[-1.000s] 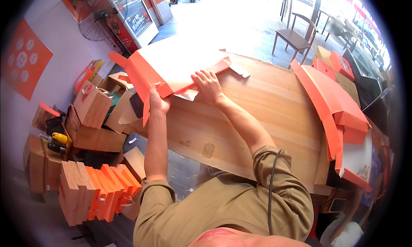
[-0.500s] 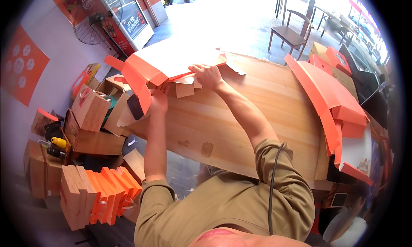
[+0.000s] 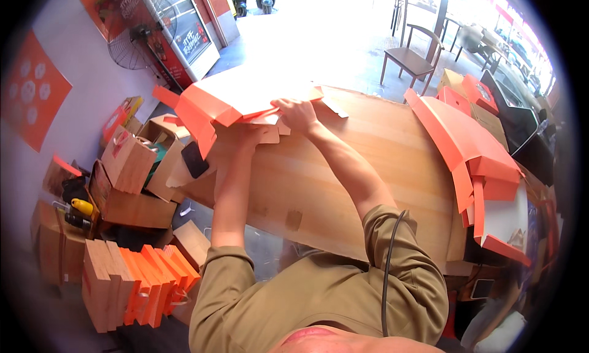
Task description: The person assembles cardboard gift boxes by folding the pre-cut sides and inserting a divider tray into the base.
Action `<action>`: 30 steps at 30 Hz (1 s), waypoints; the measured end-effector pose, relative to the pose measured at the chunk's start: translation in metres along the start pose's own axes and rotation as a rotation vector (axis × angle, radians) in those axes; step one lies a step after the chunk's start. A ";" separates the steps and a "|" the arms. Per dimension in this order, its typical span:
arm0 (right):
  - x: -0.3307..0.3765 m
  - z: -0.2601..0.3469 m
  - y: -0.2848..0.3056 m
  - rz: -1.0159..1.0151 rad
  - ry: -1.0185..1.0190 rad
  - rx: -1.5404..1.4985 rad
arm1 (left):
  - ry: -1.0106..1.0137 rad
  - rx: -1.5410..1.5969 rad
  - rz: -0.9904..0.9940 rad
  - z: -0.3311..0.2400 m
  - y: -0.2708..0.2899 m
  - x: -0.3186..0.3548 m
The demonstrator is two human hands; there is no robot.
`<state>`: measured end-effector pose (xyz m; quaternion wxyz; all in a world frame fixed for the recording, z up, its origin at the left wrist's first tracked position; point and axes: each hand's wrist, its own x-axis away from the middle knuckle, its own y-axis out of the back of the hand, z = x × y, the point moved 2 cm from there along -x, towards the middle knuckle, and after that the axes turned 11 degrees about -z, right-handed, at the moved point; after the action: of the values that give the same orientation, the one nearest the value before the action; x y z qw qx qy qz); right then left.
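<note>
A partly folded orange cardboard box (image 3: 208,104) with a bright white inside lies on the far left of the wooden-topped table (image 3: 343,169). My right hand (image 3: 297,115) is closed on its near edge, fingers curled over the orange flap. Just left of it, my left hand (image 3: 254,134) reaches in beneath the near flaps, where most of its fingers are hidden. Small plain brown flaps (image 3: 270,136) stick out below the edge between my hands. A dark phone-like slab (image 3: 195,160) lies left of my left forearm.
More orange box blanks (image 3: 457,132) are stacked at the table's right end. To the left are cardboard boxes (image 3: 129,160) and a row of orange and brown paper bags (image 3: 147,285). A fan (image 3: 141,31) stands far left; a chair (image 3: 412,58) stands beyond the table.
My left hand has moved right, from the box's left corner to under the middle flaps near my right hand. My right hand keeps its place on the edge.
</note>
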<state>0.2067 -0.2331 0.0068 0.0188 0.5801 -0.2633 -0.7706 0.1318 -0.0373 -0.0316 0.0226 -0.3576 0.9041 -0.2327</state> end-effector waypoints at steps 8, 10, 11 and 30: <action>0.026 -0.002 0.000 0.062 0.148 0.069 | 0.114 0.235 0.085 0.042 0.025 0.029; 0.038 -0.007 -0.001 0.026 0.182 0.101 | 0.197 0.446 0.062 0.037 0.021 0.048; 0.035 -0.005 -0.004 -0.004 0.209 0.117 | 0.143 0.471 0.189 0.041 0.031 0.044; 0.073 0.015 -0.036 0.051 0.162 0.241 | 0.197 0.197 -0.043 0.052 0.058 0.031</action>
<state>0.1797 -0.2206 -0.0706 -0.0104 0.6315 -0.3661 -0.6834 0.0819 -0.0416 -0.0992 -0.0362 -0.3485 0.8669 -0.3547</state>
